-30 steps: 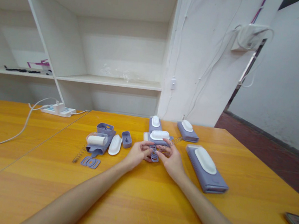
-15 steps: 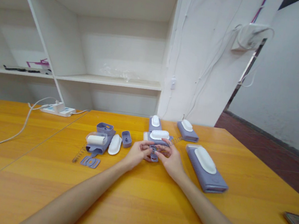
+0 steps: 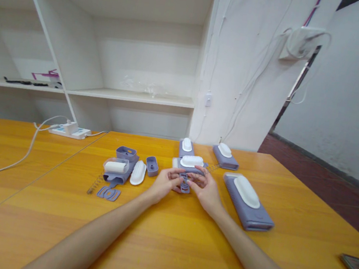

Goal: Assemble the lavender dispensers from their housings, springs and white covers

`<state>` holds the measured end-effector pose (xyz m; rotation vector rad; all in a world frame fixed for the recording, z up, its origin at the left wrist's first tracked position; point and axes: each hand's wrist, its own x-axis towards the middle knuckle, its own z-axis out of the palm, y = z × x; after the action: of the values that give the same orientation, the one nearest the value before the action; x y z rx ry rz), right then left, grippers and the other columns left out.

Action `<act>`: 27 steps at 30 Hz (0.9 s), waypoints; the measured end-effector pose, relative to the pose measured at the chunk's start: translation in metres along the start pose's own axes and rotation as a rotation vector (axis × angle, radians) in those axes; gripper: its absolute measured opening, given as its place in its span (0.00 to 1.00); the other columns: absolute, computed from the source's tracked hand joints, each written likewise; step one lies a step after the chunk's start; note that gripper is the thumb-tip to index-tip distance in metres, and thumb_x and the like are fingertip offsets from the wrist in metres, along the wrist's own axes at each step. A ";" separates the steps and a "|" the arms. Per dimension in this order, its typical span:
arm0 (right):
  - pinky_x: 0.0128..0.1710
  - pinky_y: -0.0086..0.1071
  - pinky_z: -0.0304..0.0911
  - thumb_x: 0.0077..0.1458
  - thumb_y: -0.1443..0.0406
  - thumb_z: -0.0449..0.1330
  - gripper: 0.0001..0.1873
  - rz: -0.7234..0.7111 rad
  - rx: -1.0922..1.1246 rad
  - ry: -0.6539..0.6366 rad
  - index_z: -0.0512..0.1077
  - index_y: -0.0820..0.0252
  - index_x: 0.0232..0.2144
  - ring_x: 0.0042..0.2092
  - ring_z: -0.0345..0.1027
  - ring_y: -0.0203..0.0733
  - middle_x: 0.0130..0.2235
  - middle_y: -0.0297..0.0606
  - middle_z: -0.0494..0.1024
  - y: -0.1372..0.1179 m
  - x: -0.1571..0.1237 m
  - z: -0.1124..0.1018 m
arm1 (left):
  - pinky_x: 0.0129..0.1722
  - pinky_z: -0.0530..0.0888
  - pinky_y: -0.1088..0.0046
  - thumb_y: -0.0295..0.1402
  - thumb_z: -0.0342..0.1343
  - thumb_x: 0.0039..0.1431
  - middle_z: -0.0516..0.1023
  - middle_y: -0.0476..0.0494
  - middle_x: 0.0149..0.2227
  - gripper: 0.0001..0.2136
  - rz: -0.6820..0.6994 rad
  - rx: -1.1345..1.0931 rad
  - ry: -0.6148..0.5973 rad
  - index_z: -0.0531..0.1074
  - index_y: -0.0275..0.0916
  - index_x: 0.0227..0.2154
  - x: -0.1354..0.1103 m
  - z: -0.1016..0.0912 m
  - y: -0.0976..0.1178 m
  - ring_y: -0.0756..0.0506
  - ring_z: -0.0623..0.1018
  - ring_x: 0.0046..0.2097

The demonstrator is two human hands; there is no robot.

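Both hands meet over the middle of the orange table [image 3: 165,238]. My left hand [image 3: 163,185] and my right hand [image 3: 205,190] pinch a small flat purple plastic piece [image 3: 185,184] between their fingertips. A thin metal spring [image 3: 209,170] runs from under my right fingers toward the back right. Just behind the hands lies a purple housing with a white oval cap [image 3: 191,161].
Left of the hands lie a purple case with a white roller [image 3: 116,169], a white oval cap [image 3: 138,173], small purple cups [image 3: 152,166], a flat purple gasket piece [image 3: 108,193] and a spring [image 3: 94,183]. A large purple unit [image 3: 248,202] sits right. A power strip [image 3: 69,131] and cable lie at the back left.
Hardly anything differs. Both hands stay at the same spot on the purple piece, with only slight shifts of the fingers.
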<state>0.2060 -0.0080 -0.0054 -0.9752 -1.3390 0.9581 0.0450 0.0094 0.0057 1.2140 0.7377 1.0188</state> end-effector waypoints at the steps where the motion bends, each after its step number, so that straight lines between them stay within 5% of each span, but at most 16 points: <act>1: 0.43 0.39 0.68 0.43 0.64 0.63 0.28 -0.001 -0.007 -0.003 0.60 0.56 0.48 0.42 0.72 0.44 0.39 0.39 0.77 0.000 0.000 0.000 | 0.29 0.75 0.71 0.36 0.64 0.43 0.76 0.39 0.33 0.26 0.001 0.005 0.001 0.67 0.31 0.46 0.000 0.000 0.000 0.47 0.76 0.30; 14: 0.49 0.42 0.63 0.42 0.65 0.65 0.20 -0.122 -0.207 -0.022 0.67 0.58 0.40 0.45 0.70 0.45 0.41 0.41 0.76 -0.002 -0.001 0.001 | 0.34 0.71 0.75 0.28 0.64 0.39 0.76 0.39 0.36 0.28 0.047 0.011 0.021 0.66 0.30 0.48 0.006 -0.003 -0.006 0.49 0.76 0.33; 27: 0.46 0.41 0.63 0.44 0.63 0.62 0.10 -0.162 -0.257 0.016 0.69 0.57 0.32 0.42 0.70 0.44 0.38 0.38 0.77 -0.006 -0.001 -0.001 | 0.28 0.73 0.74 0.30 0.62 0.43 0.77 0.39 0.34 0.25 -0.007 0.024 0.052 0.67 0.30 0.47 0.006 -0.002 -0.006 0.49 0.75 0.28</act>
<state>0.2065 -0.0112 -0.0003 -1.0463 -1.5282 0.6655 0.0465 0.0152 -0.0008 1.2085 0.7960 1.0418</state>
